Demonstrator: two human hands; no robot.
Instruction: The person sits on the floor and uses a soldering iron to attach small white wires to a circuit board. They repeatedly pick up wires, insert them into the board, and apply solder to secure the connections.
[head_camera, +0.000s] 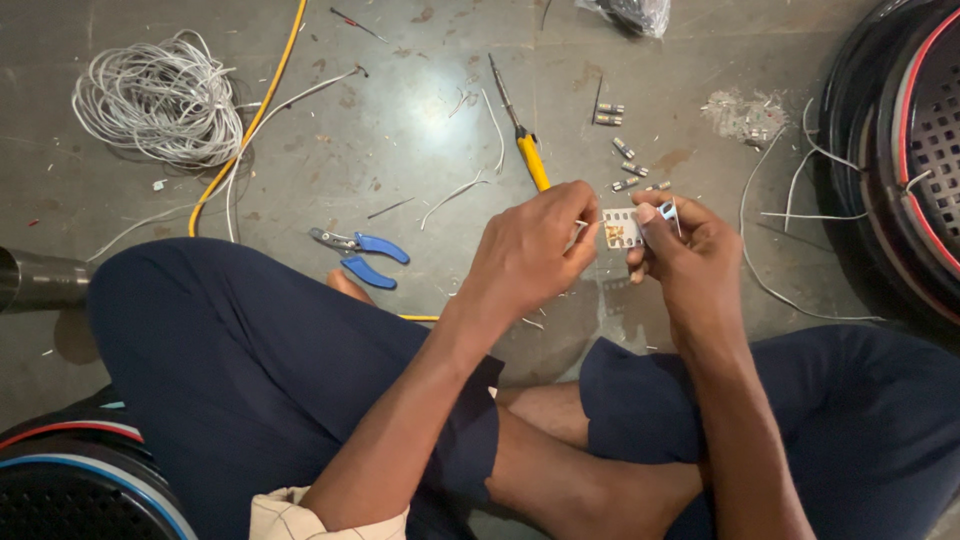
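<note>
Left of the small white perforated plate (621, 229) lay the white wire coil (160, 98), then the blue-handled pliers (362, 255) and the yellow-handled screwdriver (520, 130), whose tip pointed away from the person. The plate was held above the floor (400, 130) before the crossed legs, its long axis running left to right, its face turned up toward the person. The left hand (530, 250), wrist bent and knuckles up, pinched the plate's left edge, while the right hand (685, 245) curled its fingers shut on the right edge, thumb on top.
</note>
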